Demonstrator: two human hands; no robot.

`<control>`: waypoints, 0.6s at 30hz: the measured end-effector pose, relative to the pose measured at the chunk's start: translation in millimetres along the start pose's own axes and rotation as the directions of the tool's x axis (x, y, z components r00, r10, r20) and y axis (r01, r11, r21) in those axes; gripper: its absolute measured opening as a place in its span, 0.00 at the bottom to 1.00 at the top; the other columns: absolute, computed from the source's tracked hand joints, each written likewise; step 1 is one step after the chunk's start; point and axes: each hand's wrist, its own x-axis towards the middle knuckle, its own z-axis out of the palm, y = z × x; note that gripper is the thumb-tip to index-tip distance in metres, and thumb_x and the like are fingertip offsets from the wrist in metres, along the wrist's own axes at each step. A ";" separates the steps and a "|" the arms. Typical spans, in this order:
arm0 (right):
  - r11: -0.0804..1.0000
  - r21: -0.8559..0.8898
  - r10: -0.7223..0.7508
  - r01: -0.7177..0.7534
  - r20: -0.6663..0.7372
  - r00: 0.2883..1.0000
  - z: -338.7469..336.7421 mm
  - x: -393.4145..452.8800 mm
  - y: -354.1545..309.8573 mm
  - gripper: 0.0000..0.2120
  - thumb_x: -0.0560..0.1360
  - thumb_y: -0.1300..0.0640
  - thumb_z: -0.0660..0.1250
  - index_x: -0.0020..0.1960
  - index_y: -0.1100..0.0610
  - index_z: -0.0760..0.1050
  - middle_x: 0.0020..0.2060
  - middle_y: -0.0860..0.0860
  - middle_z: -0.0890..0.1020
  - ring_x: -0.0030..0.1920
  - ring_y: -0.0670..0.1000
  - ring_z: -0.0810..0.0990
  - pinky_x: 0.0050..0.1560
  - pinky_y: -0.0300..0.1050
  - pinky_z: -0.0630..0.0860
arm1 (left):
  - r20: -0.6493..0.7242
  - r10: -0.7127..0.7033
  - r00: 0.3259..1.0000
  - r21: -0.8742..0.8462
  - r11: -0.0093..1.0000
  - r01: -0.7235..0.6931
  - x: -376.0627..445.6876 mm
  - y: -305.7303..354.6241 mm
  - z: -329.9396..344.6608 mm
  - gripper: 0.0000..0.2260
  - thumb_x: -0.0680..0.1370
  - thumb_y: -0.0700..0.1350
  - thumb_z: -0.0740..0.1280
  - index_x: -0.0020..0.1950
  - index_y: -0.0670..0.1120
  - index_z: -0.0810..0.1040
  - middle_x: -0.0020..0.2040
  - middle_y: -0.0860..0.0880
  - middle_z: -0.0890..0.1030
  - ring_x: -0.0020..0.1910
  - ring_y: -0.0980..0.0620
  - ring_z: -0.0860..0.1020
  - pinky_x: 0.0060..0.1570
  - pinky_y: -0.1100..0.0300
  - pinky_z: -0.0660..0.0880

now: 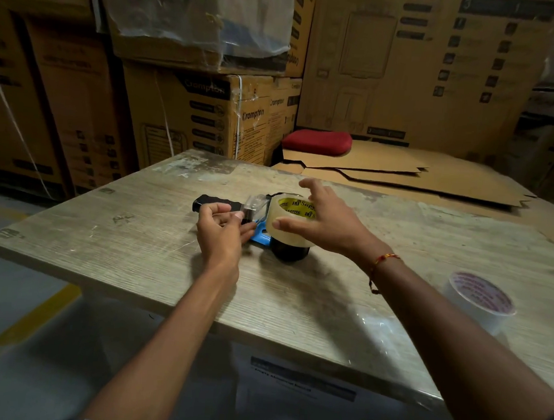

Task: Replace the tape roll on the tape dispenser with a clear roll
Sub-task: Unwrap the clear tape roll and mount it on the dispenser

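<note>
Tape dispenser point(236, 218): lies on its side near the middle of the tabletop point(121, 249), black handle point(213, 202) pointing toward the far left corner, blue frame plate point(261, 236) flat against the wood, black hub point(291, 251) standing up from it.

Clear roll point(289, 223): sits on the black hub, not fully down; part of the hub shows beneath it. Yellow printed core label faces up.

Your left hand point(222, 229): fingers curled, thumb and forefinger pinching the dispenser's metal front piece point(251, 208), just beside the clear roll.

Your right hand point(320, 222): fingers spread and fairly straight over the clear roll, thumb laid against its near side, palm over the top. Whether the far fingers touch the roll cannot be told. Red and yellow thread bracelet point(384, 260) on that wrist.

White tape roll point(479, 300): stands flat near the right edge of the tabletop, well apart from the dispenser, reddish print on its core.

Clear plastic film point(388, 336): lies along the near edge at the right.

Off the tabletop: flattened cardboard sheets point(401, 175) beyond the far edge, a red cushion point(317, 142) on them, stacked cartons point(207, 111) marked Crompton behind.
</note>
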 end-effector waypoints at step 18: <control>0.977 0.215 -0.020 0.007 0.058 0.998 38.8 -19.5 23.8 0.44 0.69 0.48 0.79 0.77 0.52 0.59 0.72 0.51 0.68 0.68 0.50 0.71 0.69 0.46 0.70 | 0.113 0.007 0.994 0.279 0.959 -0.039 12.4 -3.3 -22.4 0.08 0.78 0.32 0.66 0.48 0.46 0.76 0.49 0.42 0.82 0.39 0.51 0.80 0.36 0.62 0.77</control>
